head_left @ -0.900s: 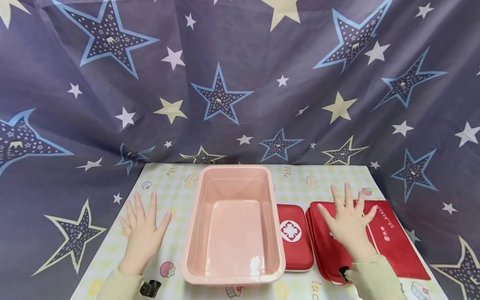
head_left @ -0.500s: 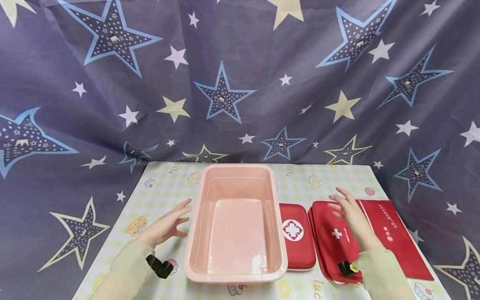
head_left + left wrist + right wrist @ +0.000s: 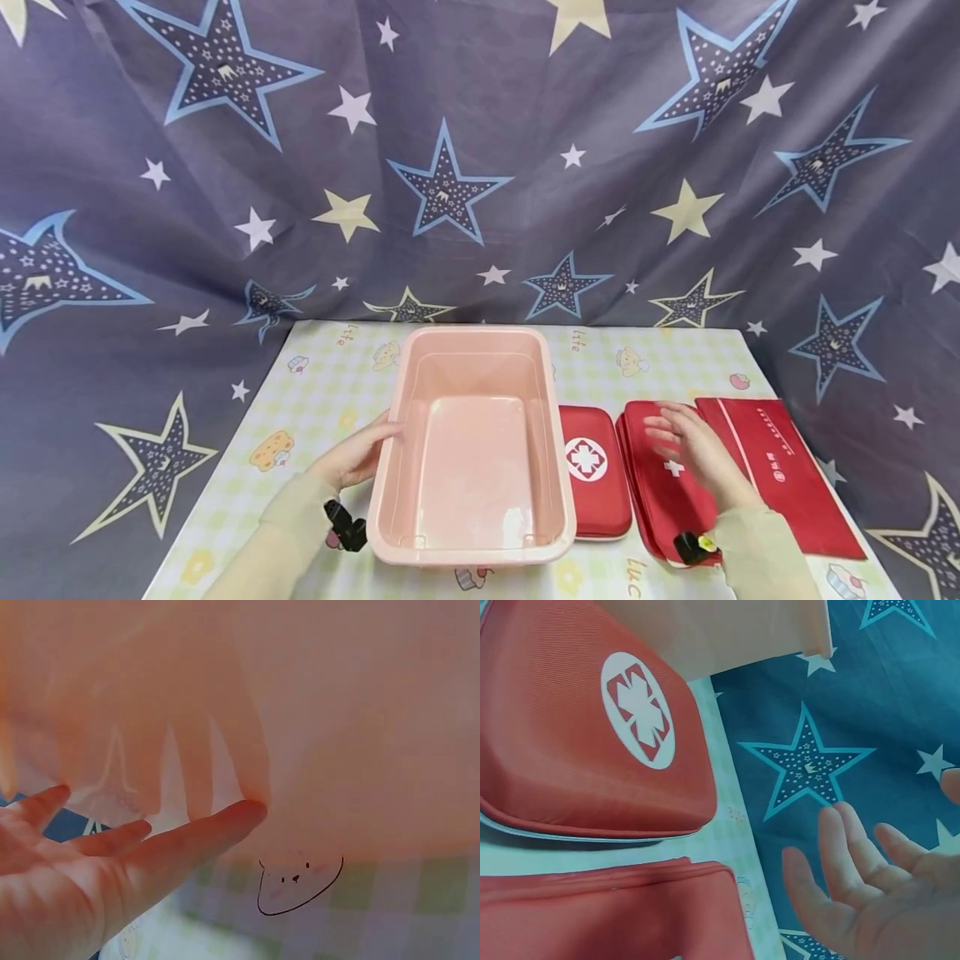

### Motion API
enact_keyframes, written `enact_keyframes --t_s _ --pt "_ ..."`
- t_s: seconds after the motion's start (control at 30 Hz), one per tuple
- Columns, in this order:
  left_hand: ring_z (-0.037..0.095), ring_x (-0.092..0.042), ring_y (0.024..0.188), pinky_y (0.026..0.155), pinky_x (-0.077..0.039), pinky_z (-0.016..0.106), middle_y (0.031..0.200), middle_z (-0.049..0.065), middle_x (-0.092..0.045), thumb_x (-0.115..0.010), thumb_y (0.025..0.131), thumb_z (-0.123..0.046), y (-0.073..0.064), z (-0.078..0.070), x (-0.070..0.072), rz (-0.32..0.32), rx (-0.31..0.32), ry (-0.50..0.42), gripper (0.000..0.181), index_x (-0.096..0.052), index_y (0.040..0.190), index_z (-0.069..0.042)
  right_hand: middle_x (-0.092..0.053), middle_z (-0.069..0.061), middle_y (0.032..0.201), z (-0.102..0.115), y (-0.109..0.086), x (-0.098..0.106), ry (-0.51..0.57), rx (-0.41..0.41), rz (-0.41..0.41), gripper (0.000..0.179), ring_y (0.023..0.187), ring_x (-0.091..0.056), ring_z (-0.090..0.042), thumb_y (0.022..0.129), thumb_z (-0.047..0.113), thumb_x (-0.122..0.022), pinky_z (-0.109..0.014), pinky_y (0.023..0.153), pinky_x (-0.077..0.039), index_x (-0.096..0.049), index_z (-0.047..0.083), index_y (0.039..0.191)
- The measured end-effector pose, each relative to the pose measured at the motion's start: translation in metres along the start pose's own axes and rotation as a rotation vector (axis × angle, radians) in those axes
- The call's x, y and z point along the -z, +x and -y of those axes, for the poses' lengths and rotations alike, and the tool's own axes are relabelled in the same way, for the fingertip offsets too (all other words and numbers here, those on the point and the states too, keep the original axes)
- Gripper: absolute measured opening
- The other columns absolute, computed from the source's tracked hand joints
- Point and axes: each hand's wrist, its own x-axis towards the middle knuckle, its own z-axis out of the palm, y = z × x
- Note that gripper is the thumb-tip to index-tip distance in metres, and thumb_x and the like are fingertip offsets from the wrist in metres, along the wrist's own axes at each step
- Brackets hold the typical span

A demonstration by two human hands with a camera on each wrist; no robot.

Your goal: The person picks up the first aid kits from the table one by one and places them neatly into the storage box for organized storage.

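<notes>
A pink plastic basin [image 3: 474,467] stands in the middle of the table. At its left side is my left hand [image 3: 358,454], with fingertips up against the outer wall and rim. In the left wrist view the fingers of the left hand [image 3: 150,855] lie fairly straight beside the pink wall [image 3: 360,750]. My right hand [image 3: 697,446] is over a red first-aid bag [image 3: 678,508] with a white cross, its fingers loosely bent and holding nothing. Between basin and bag lies a red hard-shell first-aid case [image 3: 598,492], its round white emblem [image 3: 637,709] close in the right wrist view.
A flat red pouch [image 3: 787,475] with white print lies at the right table edge, partly beside the bag. A checked, cartoon-printed cloth [image 3: 315,392] covers the table. A dark star-patterned curtain [image 3: 480,275] hangs behind and on both sides.
Both hands were spread palm down over the table. My left hand has turned and moved right to the basin's side. My right hand has turned sideways, its fingers more bent.
</notes>
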Motion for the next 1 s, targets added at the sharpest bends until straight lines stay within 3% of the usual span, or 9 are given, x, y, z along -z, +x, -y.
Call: enact_keyframes --t_s 0.2,0.4,0.53,0.63,0.7,0.83,1.0 --pt "0.017 -0.054 0.106 0.099 -0.044 0.044 0.127 0.015 -0.042 -0.038 0.094 -0.014 0.004 0.005 -0.002 -0.058 -0.014 0.090 0.071 0.004 0.151 -0.009 -0.064 0.019 0.094 -0.006 0.001 0.001 -0.012 -0.034 -0.002 0.053 0.090 -0.062 0.001 0.102 0.029 -0.037 -0.018 0.081 -0.051 -0.023 -0.007 0.138" --pt "0.022 -0.050 0.113 0.103 -0.038 0.051 0.142 0.031 -0.026 -0.035 0.095 -0.017 0.005 0.007 -0.004 -0.065 -0.016 0.157 0.070 0.005 0.152 -0.011 -0.063 0.019 0.097 -0.003 0.003 0.001 -0.055 -0.032 0.016 0.060 0.093 -0.061 0.002 0.102 0.032 -0.036 -0.018 0.083 -0.050 -0.019 -0.009 0.142" --pt "0.024 -0.047 0.116 0.105 -0.035 0.053 0.145 0.034 -0.019 -0.035 0.094 -0.017 0.006 0.008 -0.003 -0.064 -0.026 0.182 0.070 0.004 0.152 -0.011 -0.063 0.015 0.101 0.001 0.005 0.001 -0.077 -0.051 0.017 0.060 0.096 -0.061 0.000 0.101 0.034 -0.036 -0.022 0.086 -0.051 -0.021 -0.007 0.143" --pt "0.025 -0.046 0.117 0.105 -0.036 0.052 0.145 0.033 -0.020 -0.036 0.093 -0.017 0.007 0.009 -0.002 -0.073 -0.028 0.195 0.071 0.003 0.152 -0.011 -0.063 0.005 0.109 0.006 0.007 0.000 -0.118 -0.084 0.020 0.061 0.098 -0.060 -0.003 0.101 0.036 -0.037 -0.029 0.090 -0.051 -0.021 -0.006 0.143" --pt "0.027 -0.045 0.119 0.105 -0.037 0.051 0.145 0.033 -0.020 -0.037 0.092 -0.018 0.007 0.008 -0.002 -0.075 -0.026 0.208 0.072 0.003 0.152 -0.011 -0.060 -0.009 0.117 0.009 0.009 -0.001 -0.155 -0.108 0.029 0.062 0.102 -0.059 -0.009 0.101 0.036 -0.037 -0.034 0.093 -0.051 -0.021 -0.007 0.144" --pt "0.034 -0.042 0.124 0.104 -0.038 0.051 0.145 0.033 -0.021 -0.038 0.092 -0.020 0.005 0.008 -0.002 -0.089 -0.016 0.220 0.073 0.002 0.152 -0.011 -0.043 -0.030 0.133 0.015 0.013 -0.005 -0.221 -0.162 0.039 0.063 0.113 -0.055 -0.026 0.100 0.035 -0.038 -0.041 0.095 -0.049 -0.022 -0.007 0.144" --pt "0.037 -0.040 0.125 0.103 -0.040 0.049 0.145 0.034 -0.022 -0.039 0.092 -0.022 0.003 0.006 -0.002 -0.108 0.001 0.238 0.073 0.000 0.152 -0.012 -0.034 -0.033 0.137 0.020 0.019 -0.009 -0.260 -0.214 0.089 0.061 0.121 -0.043 -0.042 0.100 0.032 -0.039 -0.052 0.098 -0.044 -0.021 -0.007 0.143"
